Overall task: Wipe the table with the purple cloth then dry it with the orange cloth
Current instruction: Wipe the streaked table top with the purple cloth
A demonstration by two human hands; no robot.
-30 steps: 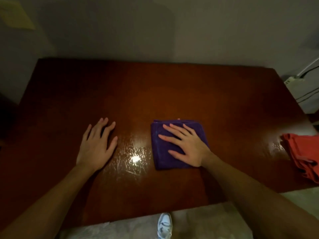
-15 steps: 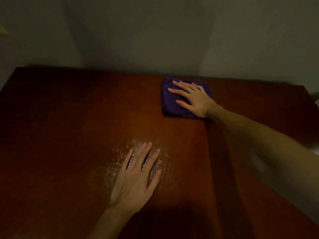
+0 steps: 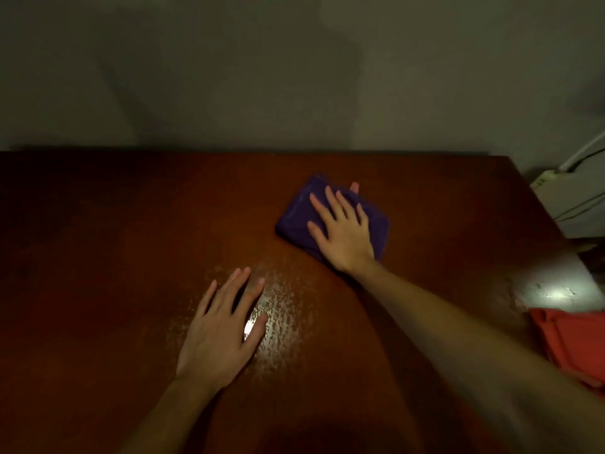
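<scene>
Two hands on the surface, with the wet wipe in mid-stroke.

The right hand [image 3: 343, 229] presses flat, fingers straight and spread, on the folded purple cloth [image 3: 296, 217], which half a second ago sat against the far edge and has now been drawn back toward the middle and turned at an angle. The left hand [image 3: 222, 326] lies flat and bare on the wooden surface [image 3: 98, 257], bracing beside a glossy streaked patch [image 3: 281, 316]. Wiping looks unfinished; drying has not begun. The orange cloth [image 3: 569, 342] waits at the right edge, cut off by the frame. Dim light hides how wet the surface is.
</scene>
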